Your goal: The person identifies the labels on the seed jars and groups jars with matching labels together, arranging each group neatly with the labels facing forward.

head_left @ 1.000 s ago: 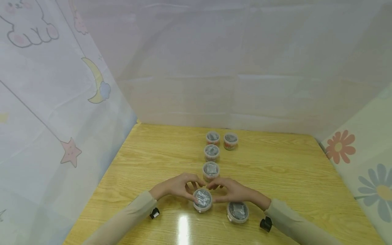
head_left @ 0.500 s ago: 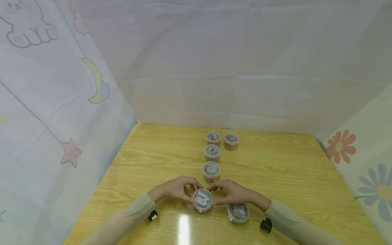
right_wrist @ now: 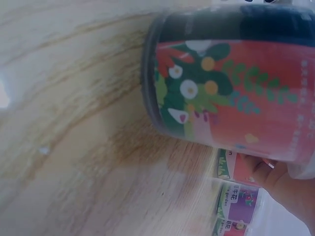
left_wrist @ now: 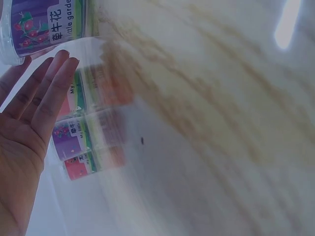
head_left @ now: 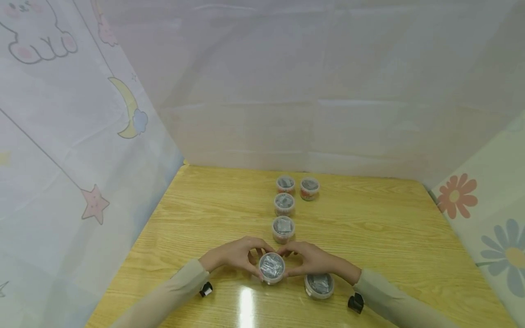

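Note:
Both hands hold a small round clear-lidded tub between them at the near middle of the table. My left hand has its thumb and fingers at the tub's left and far sides. From the other side, my right hand curves its thumb and index finger against the rim. A purple label with a flower picture shows on this tub in the left wrist view. Another tub, larger in the head view, stands below my right hand; its red floral label fills much of the right wrist view.
Beyond the hands, a column of three tubs runs away from me: a near one, a middle one and a far one. One more tub stands right of the far one. Patterned sheets enclose the wooden table.
My left thumb has slid from over the lid's edge to the tub's near left side. The right hand and all tubs have stayed nearly in place.

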The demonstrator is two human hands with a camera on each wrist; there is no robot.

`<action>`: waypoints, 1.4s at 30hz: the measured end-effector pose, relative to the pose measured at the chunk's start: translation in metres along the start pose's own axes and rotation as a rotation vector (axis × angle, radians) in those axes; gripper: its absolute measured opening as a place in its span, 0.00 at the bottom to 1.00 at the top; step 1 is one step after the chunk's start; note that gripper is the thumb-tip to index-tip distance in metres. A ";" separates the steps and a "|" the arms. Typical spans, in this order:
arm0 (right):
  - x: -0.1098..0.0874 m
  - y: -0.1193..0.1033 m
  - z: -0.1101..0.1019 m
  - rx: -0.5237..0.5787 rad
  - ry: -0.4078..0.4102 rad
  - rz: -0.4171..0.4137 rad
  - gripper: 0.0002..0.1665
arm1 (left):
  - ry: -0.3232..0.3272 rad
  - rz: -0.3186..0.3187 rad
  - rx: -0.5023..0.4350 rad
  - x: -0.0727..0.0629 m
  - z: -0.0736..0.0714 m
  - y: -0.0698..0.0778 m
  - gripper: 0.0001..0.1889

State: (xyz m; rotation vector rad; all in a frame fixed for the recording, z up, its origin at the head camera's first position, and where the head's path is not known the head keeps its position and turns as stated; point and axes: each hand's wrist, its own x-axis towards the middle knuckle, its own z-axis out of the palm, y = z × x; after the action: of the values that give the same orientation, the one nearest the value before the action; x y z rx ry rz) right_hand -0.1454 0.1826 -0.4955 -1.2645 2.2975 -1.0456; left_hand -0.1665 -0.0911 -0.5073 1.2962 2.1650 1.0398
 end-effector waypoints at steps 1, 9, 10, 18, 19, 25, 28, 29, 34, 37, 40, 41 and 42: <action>0.000 -0.001 0.000 -0.008 0.001 0.003 0.30 | 0.001 -0.002 -0.004 0.000 0.000 0.000 0.35; 0.001 -0.004 0.000 -0.022 0.003 0.024 0.30 | 0.013 -0.001 -0.031 -0.001 0.003 0.000 0.34; 0.001 -0.004 0.001 -0.018 0.004 0.020 0.30 | 0.013 0.002 -0.029 -0.001 0.004 0.000 0.34; 0.000 0.000 0.003 0.005 0.007 0.014 0.30 | 0.005 0.006 -0.064 -0.002 0.005 0.001 0.33; 0.000 0.000 0.003 0.004 0.007 0.015 0.31 | 0.007 0.006 -0.061 -0.002 0.005 0.001 0.33; 0.000 0.000 0.000 0.004 0.010 0.001 0.30 | 0.030 0.035 -0.006 0.001 0.003 0.002 0.33; -0.001 0.000 -0.002 0.017 0.014 -0.003 0.30 | 0.036 0.047 -0.002 0.002 0.001 0.004 0.33; -0.001 -0.001 -0.003 0.025 0.015 -0.003 0.30 | 0.037 0.047 -0.010 0.003 0.001 0.005 0.33; -0.001 0.001 -0.007 0.093 0.013 -0.029 0.30 | 0.047 0.035 -0.069 0.006 0.001 0.007 0.33; -0.002 0.003 -0.008 0.116 0.018 -0.050 0.28 | 0.056 0.038 -0.070 0.007 0.001 0.007 0.32; -0.003 0.005 -0.009 0.123 0.021 -0.071 0.28 | 0.060 0.041 -0.061 0.009 0.000 0.009 0.32; -0.004 0.005 -0.009 0.125 0.024 -0.074 0.28 | 0.062 0.042 -0.054 0.009 0.001 0.010 0.33; -0.004 0.005 -0.009 0.128 0.025 -0.080 0.28 | 0.064 0.042 -0.050 0.010 0.001 0.010 0.33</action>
State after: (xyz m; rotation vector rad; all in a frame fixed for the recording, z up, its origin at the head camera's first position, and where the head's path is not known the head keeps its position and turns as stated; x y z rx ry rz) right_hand -0.1515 0.1923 -0.4934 -1.3083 2.1755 -1.2206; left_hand -0.1649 -0.0796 -0.4997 1.3073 2.1525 1.1587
